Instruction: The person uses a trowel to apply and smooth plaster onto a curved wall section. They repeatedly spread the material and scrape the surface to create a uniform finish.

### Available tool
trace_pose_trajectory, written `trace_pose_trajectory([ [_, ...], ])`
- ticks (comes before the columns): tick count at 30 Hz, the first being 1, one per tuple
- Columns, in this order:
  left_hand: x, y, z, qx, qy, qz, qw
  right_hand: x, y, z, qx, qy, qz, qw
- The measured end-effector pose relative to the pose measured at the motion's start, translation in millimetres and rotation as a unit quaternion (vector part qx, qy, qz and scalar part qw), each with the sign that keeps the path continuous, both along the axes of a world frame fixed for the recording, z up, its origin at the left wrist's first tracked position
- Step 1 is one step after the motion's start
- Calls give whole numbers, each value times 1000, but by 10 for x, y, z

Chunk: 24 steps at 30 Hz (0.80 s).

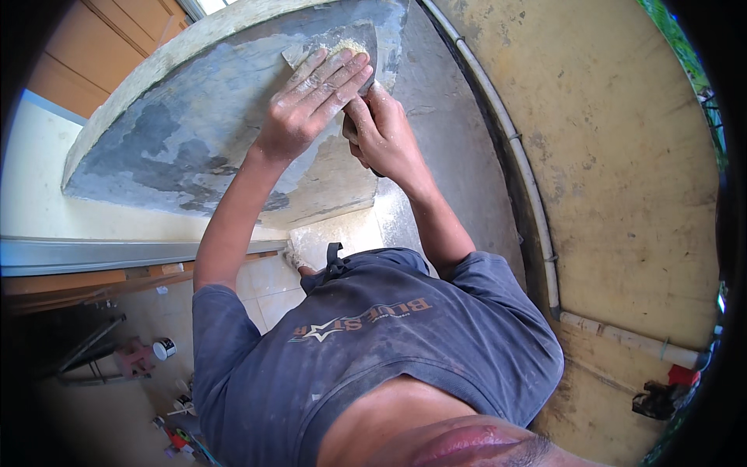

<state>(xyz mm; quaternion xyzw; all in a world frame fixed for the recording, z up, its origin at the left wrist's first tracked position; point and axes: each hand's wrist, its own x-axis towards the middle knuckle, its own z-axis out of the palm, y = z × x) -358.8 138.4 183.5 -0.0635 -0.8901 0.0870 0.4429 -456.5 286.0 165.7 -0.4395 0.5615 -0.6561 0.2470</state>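
Dusty dark shirt (436, 335) filled foreground below fingers (331, 79). Right hand (387, 140) gripped scraper (369, 37); left hand (299, 113), fingers extended, lay over its blade. Pale compound (352, 47) sat beside left fingertips. Risks: spill if blade tilted, nicked fingertips if grip slipped against patchy slab (175, 117).

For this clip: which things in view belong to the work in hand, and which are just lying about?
In use:
- scraper, handle in the right hand, left hand over its blade
- pale crumbly material on the blade
- patchy grey surface beneath

Apparently just lying about:
- reddish stool
- white tub
- black bag
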Motion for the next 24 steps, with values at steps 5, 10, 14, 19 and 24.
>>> trace_pose_trajectory([
  [5, 71, 122, -85, -8, 1, -37, 999, 92, 75, -12, 148, -22, -25, 988],
  [10, 120, 22, -60, -17, -9, -11, 1000, 118, 14, -15, 64, -53, 18, 996],
  [14, 149, -32, -22, -22, -13, -6, 1000, 122, -35, -8, 42, -46, 24, 998],
  [19, 157, 25, -46, -11, -8, -10, 1000, 168, -38, -28, 93, -71, 8, 993],
  [24, 177, -51, -43, -9, -3, -3, 1000, 133, -74, -57, 56, -17, 3, 998],
])
